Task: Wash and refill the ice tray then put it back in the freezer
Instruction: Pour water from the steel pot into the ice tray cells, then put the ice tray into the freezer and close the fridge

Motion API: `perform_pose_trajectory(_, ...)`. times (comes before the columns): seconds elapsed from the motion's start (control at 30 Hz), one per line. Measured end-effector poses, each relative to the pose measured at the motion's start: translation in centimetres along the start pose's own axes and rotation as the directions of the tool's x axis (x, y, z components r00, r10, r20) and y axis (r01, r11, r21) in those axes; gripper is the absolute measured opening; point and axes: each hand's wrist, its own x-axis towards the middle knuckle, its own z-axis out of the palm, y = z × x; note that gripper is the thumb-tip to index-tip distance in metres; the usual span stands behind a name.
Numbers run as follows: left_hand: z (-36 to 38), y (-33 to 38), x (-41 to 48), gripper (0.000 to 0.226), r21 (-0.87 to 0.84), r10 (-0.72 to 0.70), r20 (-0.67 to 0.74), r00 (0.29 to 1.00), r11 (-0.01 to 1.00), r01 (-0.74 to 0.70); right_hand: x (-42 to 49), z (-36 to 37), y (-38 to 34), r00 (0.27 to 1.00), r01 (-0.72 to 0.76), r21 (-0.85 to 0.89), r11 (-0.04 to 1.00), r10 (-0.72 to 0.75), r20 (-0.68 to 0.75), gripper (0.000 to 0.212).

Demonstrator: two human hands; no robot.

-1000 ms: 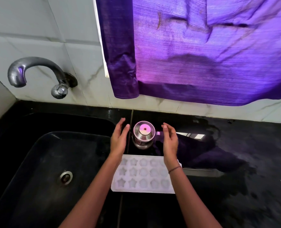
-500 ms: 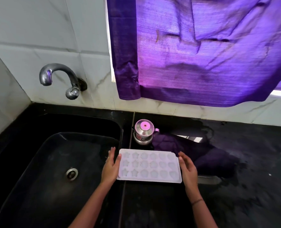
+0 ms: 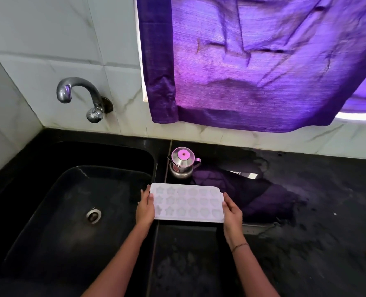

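While the white ice tray (image 3: 187,203) lies level at the left edge of the bench (image 3: 306,232), its left short end just over the rim of the black sink (image 3: 49,211), the person has it by both ends: the left grip (image 3: 145,207) is clasped on the left end with the thumb on top, and the right grip (image 3: 232,211) is clasped on the right end in the same way. Whether the tray rests on the bench or is lifted just clear of it cannot be told, nor whether its star and flower cells hold water. A steel pot (image 3: 182,162) stands just behind the tray toward the back edge, and a purple cloth (image 3: 252,194) lies crumpled near its right end. The likely trouble from here is tilt: if the cells are full, an uneven lift by either grip would slop water out and leave cells short. The bench shows a wet patch, so fingers may be slippery, and a thin tray held only by its ends could sag or twist. Pushing it backward could knock the pot
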Motion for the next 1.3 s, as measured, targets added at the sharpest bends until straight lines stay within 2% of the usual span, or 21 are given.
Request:
perform_pose_trajectory(0.13, -0.8, 0.3, -1.0, 0.039, -0.195, 0.000, -0.061, 0.998, 0.981, -0.012, -0.9, 0.6, -0.2, 0.999, -0.011, 0.047, 0.999, 0.009, 0.039, 0.032)
perform_pose_trajectory(0.23, -2.3, 0.3, -2.3, 0.035, -0.317, -0.055, -0.092, 0.994, 0.948, 0.023, -1.9, 1.0, -0.1, 0.996, -0.024, 0.052, 0.998, 0.019, 0.088, 0.032)
perform_pose_trajectory(0.37, -5.1, 0.1, -5.1, 0.036, -0.425, -0.091, -0.155, 0.984, 0.905, 0.017, -3.6, 2.2, 0.1, 0.987, -0.036, 0.037, 0.999, 0.030, 0.157, 0.031)
perform_pose_trajectory(0.6, -11.4, -2.7, -9.3, 0.036, -0.463, -0.160, -0.215, 0.963, 0.885, 0.044, -8.8, 5.9, 0.9, 0.958, -0.043, 0.032, 0.999, 0.032, 0.285, 0.027)
perform_pose_trajectory(0.73, -15.3, -4.3, -12.6, 0.035, -0.484, -0.143, -0.289, 0.947, 0.875, -0.016, -12.4, 8.1, 2.1, 0.936, -0.055, 0.007, 0.998, 0.049, 0.349, 0.031)
perform_pose_trajectory(1.0, -21.8, -8.7, -20.9, 0.033, -0.558, -0.190, -0.480, 0.856, 0.819, -0.131, -21.0, 11.6, 4.6, 0.857, 0.012, -0.094, 0.995, 0.039, 0.513, 0.042)
perform_pose_trajectory(1.3, -26.7, -14.3, -30.2, 0.037, -0.583, -0.272, -0.624, 0.732, 0.786, -0.206, -29.5, 13.3, 8.9, 0.742, 0.045, -0.193, 0.980, 0.096, 0.663, 0.042)
